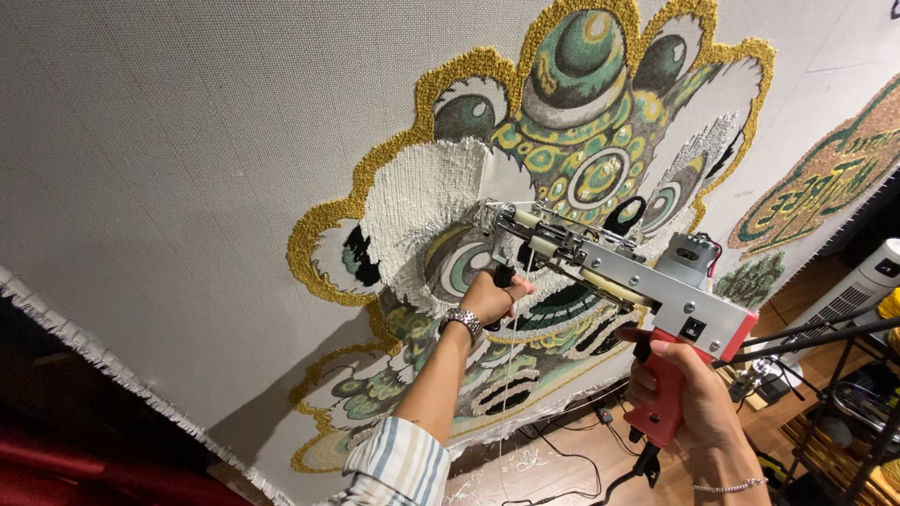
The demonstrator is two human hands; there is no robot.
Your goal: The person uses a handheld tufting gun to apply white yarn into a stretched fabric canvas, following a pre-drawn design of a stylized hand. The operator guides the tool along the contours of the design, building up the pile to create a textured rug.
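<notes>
Lower right, the right hand wraps its fingers around the tufting gun's red grip. At centre, the left hand clasps the front handle. The gun looks heavy and rigid, needing both hands, its tip pressed against the soft cloth.

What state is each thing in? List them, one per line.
Tufting gun: raised, tip against the cloth.
Left hand: closed on the gun's front handle.
Right hand: closed on the red grip.
Tufting cloth: stretched, partly tufted.
White patch: partly filled.
</notes>
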